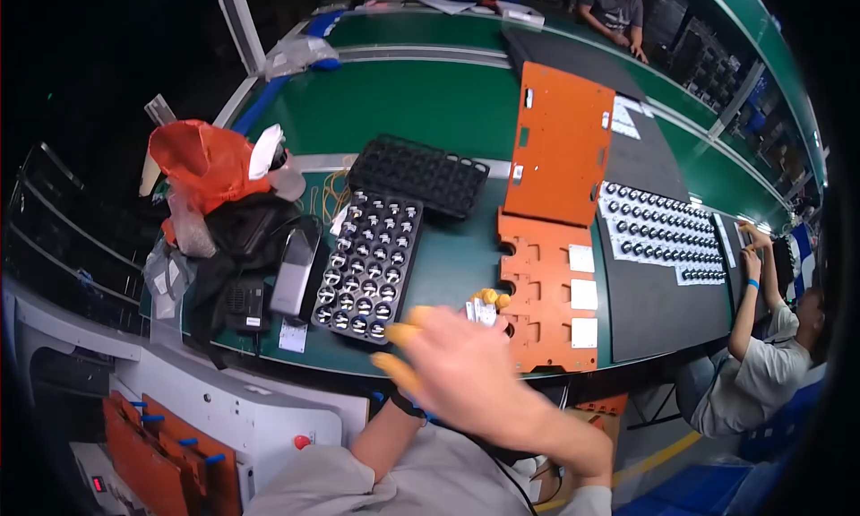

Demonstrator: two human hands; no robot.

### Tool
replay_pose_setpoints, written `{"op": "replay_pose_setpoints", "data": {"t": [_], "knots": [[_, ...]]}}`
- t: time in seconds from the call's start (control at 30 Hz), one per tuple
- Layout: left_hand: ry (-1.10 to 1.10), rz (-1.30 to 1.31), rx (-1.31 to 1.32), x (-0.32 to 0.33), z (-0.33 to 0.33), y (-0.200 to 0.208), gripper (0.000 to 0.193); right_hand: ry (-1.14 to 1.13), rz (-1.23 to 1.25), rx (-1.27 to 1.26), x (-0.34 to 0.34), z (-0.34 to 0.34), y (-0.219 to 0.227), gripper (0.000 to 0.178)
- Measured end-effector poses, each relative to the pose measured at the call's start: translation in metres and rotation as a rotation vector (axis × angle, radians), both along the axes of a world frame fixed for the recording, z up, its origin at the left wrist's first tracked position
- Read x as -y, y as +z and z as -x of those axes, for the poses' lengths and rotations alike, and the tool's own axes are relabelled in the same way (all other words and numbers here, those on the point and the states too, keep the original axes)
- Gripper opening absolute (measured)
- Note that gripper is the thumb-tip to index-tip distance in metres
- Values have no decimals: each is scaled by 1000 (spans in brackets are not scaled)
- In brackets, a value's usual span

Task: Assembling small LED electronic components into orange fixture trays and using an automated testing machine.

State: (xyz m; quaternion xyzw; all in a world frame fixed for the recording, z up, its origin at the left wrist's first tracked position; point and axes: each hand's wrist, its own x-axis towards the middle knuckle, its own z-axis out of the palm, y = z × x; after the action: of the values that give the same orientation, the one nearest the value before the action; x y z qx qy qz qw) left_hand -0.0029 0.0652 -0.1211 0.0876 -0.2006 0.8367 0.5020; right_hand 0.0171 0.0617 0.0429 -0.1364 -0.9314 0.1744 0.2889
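Right hand (pixel 466 368), blurred, nearest the lens, crosses from lower right over the near table edge (pixel 296 355); yellow finger cots on the fingertips (pixel 399 334). Fingers spread apart, nothing clamped in them. Left hand (pixel 488 308) mostly hidden behind the right one; only its yellow-tipped fingers show, pinched together on a small white part (pixel 482 313). The part sits just beyond the right hand, touching the left fingertips.

Trays: two black. One filled tray (pixel 365 263) just left of the hands, round shiny parts in its pockets, too small to count surely. One empty tray (pixel 418 174) farther out, beyond the filled one.

Orange fixtures: two. Lower fixture (pixel 548 292) just right of the hands, three white labels along its right side. Upper plate (pixel 560 144) beyond it, touching.

Open green table (pixel 448 256) between filled tray and lower fixture, straight ahead of the hands. Black mat (pixel 663 292) right of the fixtures, carrying rows of round parts. Left of the filled tray: silver box (pixel 294 271), black bag (pixel 246 234), red bag (pixel 206 162). Two other people sit at the far right and top.
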Motion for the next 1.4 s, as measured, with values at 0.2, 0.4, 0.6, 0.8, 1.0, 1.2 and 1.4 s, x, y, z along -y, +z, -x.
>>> {"op": "replay_pose_setpoints", "data": {"t": [0.2,0.4,0.6,0.8,1.0,1.2,1.4], "knots": [[-626,436,-119,-8,20,23,48,-184,116,265,4,94,-47,32],[-666,452,-69,-2,24,46,45,-310,-57,94,8,130,-77,15],[-667,390,-129,2,32,37,43,-366,-31,55,14,136,-86,12],[-696,449,-101,-6,43,26,44,-133,231,-356,12,90,-31,33],[-548,532,-257,-3,39,38,46,-57,78,-703,-12,-18,98,32],[-430,809,-344,2,24,45,48,-261,13,-708,-33,-70,38,38],[-268,641,-873,-4,-9,69,64,-460,310,-487,-59,-143,-19,35]]}}
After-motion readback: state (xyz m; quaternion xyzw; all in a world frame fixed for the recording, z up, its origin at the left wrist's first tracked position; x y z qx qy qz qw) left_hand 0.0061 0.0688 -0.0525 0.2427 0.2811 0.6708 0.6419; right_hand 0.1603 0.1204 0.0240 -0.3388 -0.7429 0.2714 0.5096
